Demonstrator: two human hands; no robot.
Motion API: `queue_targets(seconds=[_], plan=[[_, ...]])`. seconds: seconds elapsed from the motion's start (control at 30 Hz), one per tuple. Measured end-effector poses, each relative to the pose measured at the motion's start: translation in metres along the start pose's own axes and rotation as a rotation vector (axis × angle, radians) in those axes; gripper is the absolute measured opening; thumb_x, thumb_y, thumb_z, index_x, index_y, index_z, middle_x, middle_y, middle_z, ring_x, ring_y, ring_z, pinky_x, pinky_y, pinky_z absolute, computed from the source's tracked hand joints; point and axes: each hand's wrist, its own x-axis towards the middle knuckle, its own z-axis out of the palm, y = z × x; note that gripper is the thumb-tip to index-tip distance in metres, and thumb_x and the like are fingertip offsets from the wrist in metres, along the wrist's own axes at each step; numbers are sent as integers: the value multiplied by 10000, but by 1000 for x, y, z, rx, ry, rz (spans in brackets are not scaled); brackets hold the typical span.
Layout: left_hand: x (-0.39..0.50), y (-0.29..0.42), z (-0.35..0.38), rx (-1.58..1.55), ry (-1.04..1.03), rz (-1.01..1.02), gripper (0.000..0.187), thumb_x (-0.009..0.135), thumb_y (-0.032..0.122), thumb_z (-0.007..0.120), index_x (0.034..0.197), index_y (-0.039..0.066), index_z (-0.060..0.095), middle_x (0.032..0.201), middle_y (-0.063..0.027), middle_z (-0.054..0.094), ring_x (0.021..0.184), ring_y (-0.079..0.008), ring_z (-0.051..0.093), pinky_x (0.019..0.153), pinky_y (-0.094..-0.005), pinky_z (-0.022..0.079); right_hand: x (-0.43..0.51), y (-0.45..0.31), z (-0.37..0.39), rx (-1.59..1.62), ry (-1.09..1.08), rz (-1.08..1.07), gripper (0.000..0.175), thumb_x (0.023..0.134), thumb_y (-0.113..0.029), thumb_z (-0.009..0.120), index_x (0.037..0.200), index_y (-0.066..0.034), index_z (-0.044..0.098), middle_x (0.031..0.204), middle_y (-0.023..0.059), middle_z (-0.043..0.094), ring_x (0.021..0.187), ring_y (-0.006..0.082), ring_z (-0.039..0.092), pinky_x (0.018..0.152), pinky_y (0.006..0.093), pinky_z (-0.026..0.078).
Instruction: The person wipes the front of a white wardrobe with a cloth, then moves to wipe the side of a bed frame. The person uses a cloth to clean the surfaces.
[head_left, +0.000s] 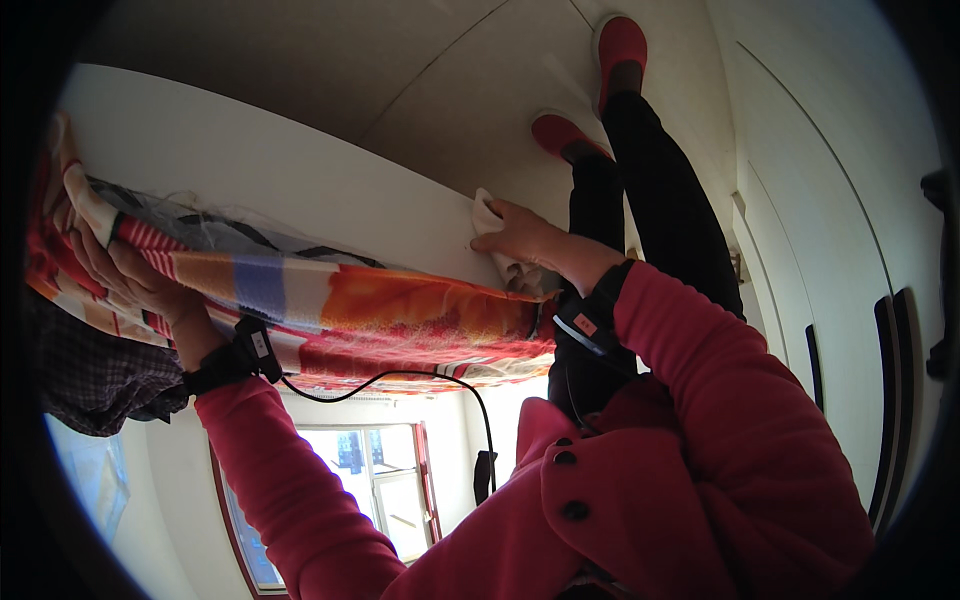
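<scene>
My left hand (135, 281) is at the far left with its fingers curled on a multicoloured patterned blanket (420, 307), near a folded cream edge of it. Beneath that edge shows a grey, dark-striped mattress side (225, 229), partly under clear plastic film. In my right hand (529, 236) is a crumpled off-white cloth (517, 274). It touches or lies very close to the end of the smooth white bed side panel (300, 172). Each wrist wears a black strapped device.
The picture is upside down, with the tiled floor (300, 67) at the top. White cabinet doors (802, 202) with dark handles stand at the right. A dark checked fabric (105, 367) lies beyond my left hand. A black cable (420, 373) runs from the left wrist. A window (375, 472) shows below.
</scene>
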Motion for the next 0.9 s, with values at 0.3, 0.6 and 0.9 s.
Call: queue_targets(seconds=[0.3, 0.6, 0.9], plan=[[-1, 2, 0, -15, 6, 49, 409, 1012, 349, 362, 1334, 97, 383, 1330, -174, 493, 1231, -375, 475, 1015, -510, 410, 2, 3, 0, 57, 9, 5, 735, 733, -238, 771, 1329, 36, 439, 1113, 183, 631, 972, 267, 630, 850, 354, 494], [1, -2, -2, 50, -16, 108, 378, 995, 320, 444, 1333, 192, 334, 1343, -169, 482, 1207, -390, 498, 970, -535, 455, -5, -7, 3, 71, 41, 44, 675, 746, -213, 764, 1305, 10, 459, 1051, 173, 633, 876, 245, 644, 717, 357, 533], [0, 1, 2, -60, 18, -40, 580, 971, 475, 279, 1340, 83, 491, 1348, -137, 495, 1227, -319, 480, 1036, -464, 380, -16, -15, 0, 177, -7, 95, 691, 735, -138, 750, 1328, -17, 418, 1056, 179, 619, 846, 265, 641, 638, 374, 536]])
